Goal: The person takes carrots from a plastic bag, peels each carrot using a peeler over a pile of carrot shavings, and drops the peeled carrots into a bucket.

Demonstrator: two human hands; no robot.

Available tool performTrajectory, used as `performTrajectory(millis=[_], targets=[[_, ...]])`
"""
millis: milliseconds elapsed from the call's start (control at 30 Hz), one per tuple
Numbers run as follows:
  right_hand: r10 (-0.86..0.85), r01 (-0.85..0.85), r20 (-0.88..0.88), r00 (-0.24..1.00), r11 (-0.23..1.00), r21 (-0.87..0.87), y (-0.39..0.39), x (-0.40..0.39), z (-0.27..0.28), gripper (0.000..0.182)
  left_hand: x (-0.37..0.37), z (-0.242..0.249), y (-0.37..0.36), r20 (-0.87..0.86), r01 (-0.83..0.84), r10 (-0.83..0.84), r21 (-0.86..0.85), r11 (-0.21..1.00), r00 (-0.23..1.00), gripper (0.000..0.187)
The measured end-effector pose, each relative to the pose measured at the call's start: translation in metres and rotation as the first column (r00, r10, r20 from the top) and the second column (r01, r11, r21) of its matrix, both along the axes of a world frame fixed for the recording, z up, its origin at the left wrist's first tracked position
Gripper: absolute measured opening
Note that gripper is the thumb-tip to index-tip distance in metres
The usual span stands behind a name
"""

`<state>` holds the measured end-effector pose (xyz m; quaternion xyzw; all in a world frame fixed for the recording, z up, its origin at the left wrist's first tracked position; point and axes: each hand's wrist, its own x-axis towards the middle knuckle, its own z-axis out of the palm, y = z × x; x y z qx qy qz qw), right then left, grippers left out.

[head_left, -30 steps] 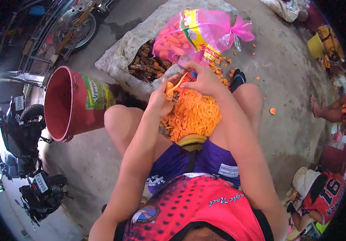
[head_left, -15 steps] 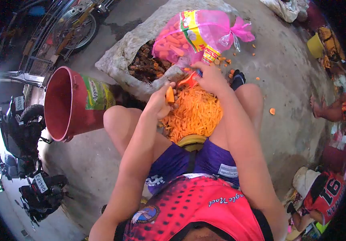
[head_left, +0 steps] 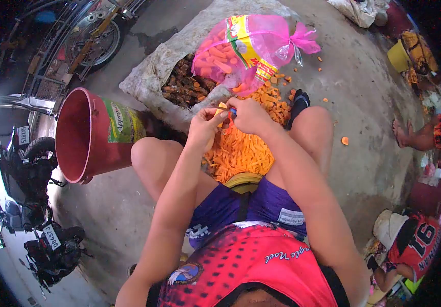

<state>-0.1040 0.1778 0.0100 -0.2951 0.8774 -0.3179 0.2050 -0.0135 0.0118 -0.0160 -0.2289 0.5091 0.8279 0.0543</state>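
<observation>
My left hand point(head_left: 206, 125) holds an orange carrot piece point(head_left: 222, 108) between thumb and fingers. Close against it on the right, my right hand point(head_left: 248, 115) is wrapped round a small tool with a blue part point(head_left: 233, 111) and a thin dark blade reaching the carrot piece. A bit of red-orange material hangs below the tool; I cannot make out what it is. Under both hands lies a heap of orange carrot strips point(head_left: 243, 156), with round carrot slices point(head_left: 271, 100) behind it. The yellow rim point(head_left: 243, 180) of a container shows between my thighs.
Beyond my hands are a pink mesh bag point(head_left: 266, 38) of carrots and a pale sack point(head_left: 146, 69) of dark roots. A red bucket point(head_left: 74, 135) lies tipped at the left, near motorcycles point(head_left: 26, 163). Another person point(head_left: 417, 245) is at the lower right.
My hands have come together, the right one moving left and down with the tool, now at the carrot piece. My left hand has turned the piece upward. More slices show behind.
</observation>
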Motion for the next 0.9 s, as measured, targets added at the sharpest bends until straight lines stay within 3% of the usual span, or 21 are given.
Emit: performTrajectory(millis=[167, 233, 333, 433, 700, 900], targets=[[0.039, -0.05, 0.053, 0.998, 0.976, 0.212, 0.01, -0.018, -0.051, 0.031, 0.005, 0.015, 0.002, -0.236, 0.02, -0.024, -0.019, 1.0, 0.971, 0.024], [0.063, -0.08, 0.099, 0.993, 0.98, 0.182, 0.009, -0.018, -0.043, 0.033, 0.004, 0.014, -0.004, -0.302, 0.003, -0.02, -0.055, 0.999, 0.953, 0.026], [0.033, -0.044, 0.117, 0.993, 0.995, 0.093, 0.011, -0.015, -0.03, 0.033, 0.0, 0.02, -0.007, -0.174, -0.118, 0.093, -0.141, 0.983, 0.98, 0.025], [0.01, -0.011, 0.088, 0.996, 1.0, 0.012, 0.013, -0.013, -0.02, 0.03, -0.002, 0.022, -0.01, -0.083, -0.19, 0.194, 0.053, 0.98, 0.978, 0.024], [-0.031, 0.005, -0.092, 0.995, 0.962, -0.274, -0.017, 0.01, -0.013, 0.026, -0.019, 0.013, -0.002, 0.116, -0.314, 0.303, 0.09, 0.945, 0.946, 0.029], [-0.053, 0.0, -0.269, 0.962, 0.981, -0.194, -0.029, 0.019, -0.017, 0.028, -0.032, 0.006, 0.01, 0.101, -0.494, 0.487, 0.066, 0.867, 0.868, 0.024]])
